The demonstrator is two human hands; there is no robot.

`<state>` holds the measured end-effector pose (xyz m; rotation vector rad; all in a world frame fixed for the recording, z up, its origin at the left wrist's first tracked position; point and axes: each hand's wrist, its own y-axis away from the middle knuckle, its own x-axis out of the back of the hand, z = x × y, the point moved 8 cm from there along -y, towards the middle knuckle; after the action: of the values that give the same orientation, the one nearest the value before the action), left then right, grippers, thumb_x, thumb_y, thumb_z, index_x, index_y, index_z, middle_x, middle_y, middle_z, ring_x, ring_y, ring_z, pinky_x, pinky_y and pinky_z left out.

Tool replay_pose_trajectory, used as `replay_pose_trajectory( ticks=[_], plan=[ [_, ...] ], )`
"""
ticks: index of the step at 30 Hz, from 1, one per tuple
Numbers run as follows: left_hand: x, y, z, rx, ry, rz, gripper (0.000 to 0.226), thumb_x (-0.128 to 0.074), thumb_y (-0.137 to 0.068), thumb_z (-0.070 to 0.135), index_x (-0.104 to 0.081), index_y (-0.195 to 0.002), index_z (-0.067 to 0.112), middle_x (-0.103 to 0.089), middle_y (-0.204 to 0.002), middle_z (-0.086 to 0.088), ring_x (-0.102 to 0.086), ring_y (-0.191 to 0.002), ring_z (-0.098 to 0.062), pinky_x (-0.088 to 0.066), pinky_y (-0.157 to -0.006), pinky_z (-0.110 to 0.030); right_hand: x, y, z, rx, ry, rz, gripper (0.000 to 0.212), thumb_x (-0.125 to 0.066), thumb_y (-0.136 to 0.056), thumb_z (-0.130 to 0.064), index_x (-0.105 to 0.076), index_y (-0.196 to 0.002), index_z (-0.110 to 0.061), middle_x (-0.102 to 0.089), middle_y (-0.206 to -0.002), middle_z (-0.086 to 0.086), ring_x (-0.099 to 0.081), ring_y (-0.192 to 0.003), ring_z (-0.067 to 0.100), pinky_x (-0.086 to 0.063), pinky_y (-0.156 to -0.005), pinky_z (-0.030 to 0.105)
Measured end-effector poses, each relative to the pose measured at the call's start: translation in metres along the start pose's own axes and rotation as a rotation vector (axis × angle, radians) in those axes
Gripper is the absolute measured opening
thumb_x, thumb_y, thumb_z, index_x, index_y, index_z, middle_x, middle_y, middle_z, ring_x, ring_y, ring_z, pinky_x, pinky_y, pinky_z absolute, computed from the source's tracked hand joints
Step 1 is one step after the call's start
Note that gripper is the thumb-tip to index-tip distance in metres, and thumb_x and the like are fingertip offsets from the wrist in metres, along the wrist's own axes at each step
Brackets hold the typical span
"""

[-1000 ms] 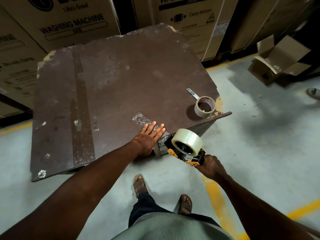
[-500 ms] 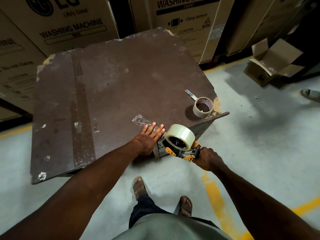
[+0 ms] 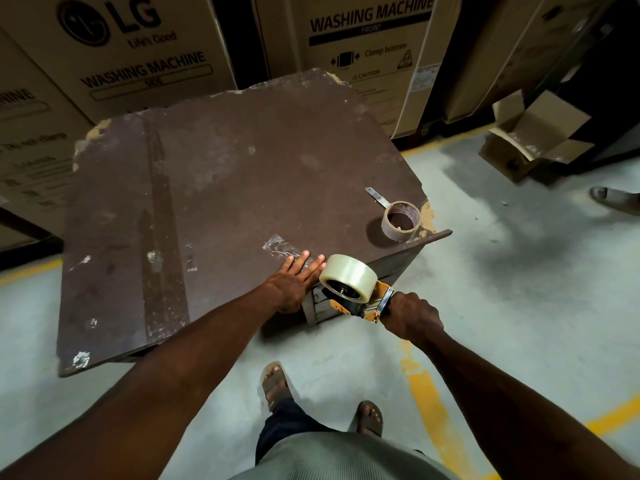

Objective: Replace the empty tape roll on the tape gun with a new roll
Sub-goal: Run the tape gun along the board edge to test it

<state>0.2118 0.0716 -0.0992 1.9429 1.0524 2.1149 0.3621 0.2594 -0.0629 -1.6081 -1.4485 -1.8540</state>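
We stand at the near edge of a worn brown table point(image 3: 214, 188), with big cardboard boxes point(image 3: 138, 46) marked "WASHING MACHINE" from ten to one o'clock and a small open carton point(image 3: 533, 136) on the floor at two o'clock. Our right hand point(image 3: 410, 318) grips the handle of the orange tape gun point(image 3: 367, 303) at the table's near right corner, a full clear roll point(image 3: 348, 278) seated on it, while our left hand point(image 3: 294, 282) lies flat with fingers straight on the tabletop just beside the roll. The empty roll point(image 3: 401, 221) stands at three o'clock on the table, well apart from the gun, and a crumpled strip of clear tape point(image 3: 280, 245) lies at our left fingertips.
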Motion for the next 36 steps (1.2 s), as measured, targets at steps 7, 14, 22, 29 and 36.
replay_pose_trajectory(
  ticks=[7, 14, 22, 29, 36],
  plan=[
    [0.003, 0.003, 0.000, -0.006, 0.000, -0.024, 0.096, -0.047, -0.084, 0.003, 0.012, -0.158, 0.017, 0.025, -0.164, -0.006, 0.019, -0.151, -0.036, 0.005, -0.123, -0.052, -0.003, 0.005, -0.003, -0.038, -0.087, -0.069, 0.038, -0.058, -0.085, -0.047, -0.059, -0.112, -0.021, -0.066, -0.110, 0.003, -0.067, -0.099, 0.030, -0.049, -0.073, 0.033],
    [0.007, 0.005, 0.002, 0.039, 0.075, -0.046, 0.095, -0.047, -0.087, 0.004, 0.017, -0.156, 0.016, 0.024, -0.164, -0.003, 0.020, -0.151, -0.033, 0.002, -0.123, -0.052, 0.002, 0.013, -0.002, -0.023, 0.041, 0.036, 0.030, -0.057, -0.093, -0.038, -0.060, -0.114, -0.018, -0.067, -0.107, 0.004, -0.066, -0.091, 0.026, -0.042, -0.067, 0.029],
    [0.010, 0.004, 0.001, 0.066, 0.146, -0.105, 0.097, -0.047, -0.084, -0.003, 0.015, -0.156, 0.019, 0.025, -0.164, 0.002, 0.020, -0.152, -0.030, 0.000, -0.124, -0.051, 0.000, 0.014, -0.005, -0.012, 0.162, 0.090, 0.026, -0.057, -0.092, -0.033, -0.061, -0.114, -0.020, -0.067, -0.108, 0.003, -0.068, -0.100, 0.027, -0.046, -0.072, 0.032],
    [0.013, 0.002, 0.001, 0.082, 0.198, -0.164, 0.093, -0.046, -0.088, -0.002, 0.013, -0.157, 0.019, 0.024, -0.164, 0.002, 0.019, -0.152, -0.029, -0.001, -0.124, -0.049, 0.004, 0.010, -0.003, -0.076, 0.088, 0.018, 0.030, -0.064, -0.084, -0.031, -0.064, -0.112, -0.019, -0.069, -0.108, 0.002, -0.068, -0.100, 0.027, -0.048, -0.074, 0.032],
    [0.018, 0.009, 0.004, 0.107, 0.210, -0.207, 0.091, -0.045, -0.091, -0.001, 0.014, -0.157, 0.020, 0.025, -0.164, 0.001, 0.018, -0.152, -0.028, -0.005, -0.124, -0.050, -0.008, 0.017, -0.003, -0.093, -0.006, -0.009, 0.030, -0.061, -0.083, -0.031, -0.063, -0.110, -0.018, -0.068, -0.102, 0.002, -0.068, -0.094, 0.027, -0.058, -0.081, 0.038]
  ],
)
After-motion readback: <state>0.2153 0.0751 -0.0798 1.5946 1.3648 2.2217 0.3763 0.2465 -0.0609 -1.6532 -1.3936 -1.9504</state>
